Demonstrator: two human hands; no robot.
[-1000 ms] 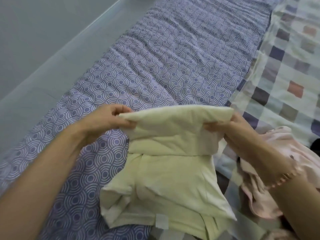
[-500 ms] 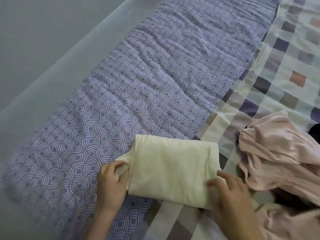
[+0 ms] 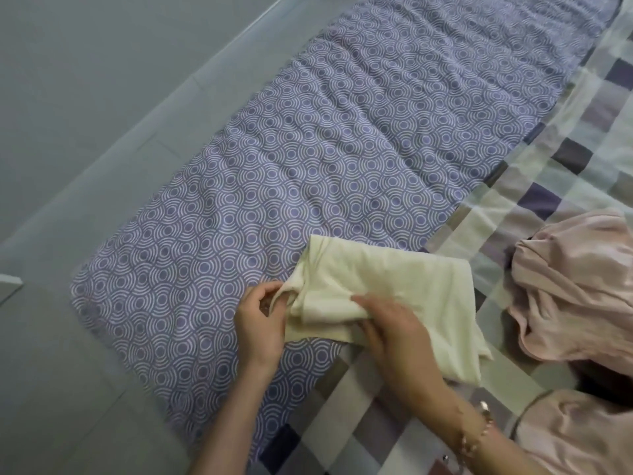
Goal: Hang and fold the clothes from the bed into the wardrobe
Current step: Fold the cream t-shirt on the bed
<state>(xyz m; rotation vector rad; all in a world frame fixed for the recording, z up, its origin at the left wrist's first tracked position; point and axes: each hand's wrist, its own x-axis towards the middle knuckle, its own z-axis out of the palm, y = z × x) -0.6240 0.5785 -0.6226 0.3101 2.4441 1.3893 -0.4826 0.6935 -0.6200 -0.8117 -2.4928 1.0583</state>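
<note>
Left grip: pinches the loose left end of the pale yellow garment, likely to tuck it.
Garment: folded on the bed, under both grips.
Right grip: fingers curled on the layers, steadying them.
Pink clothes: right of right grip, unfolded.

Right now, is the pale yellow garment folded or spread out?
Folded: the yellow garment lies doubled into a compact layered bundle.

Head camera, close, looking down onto bed.
</note>
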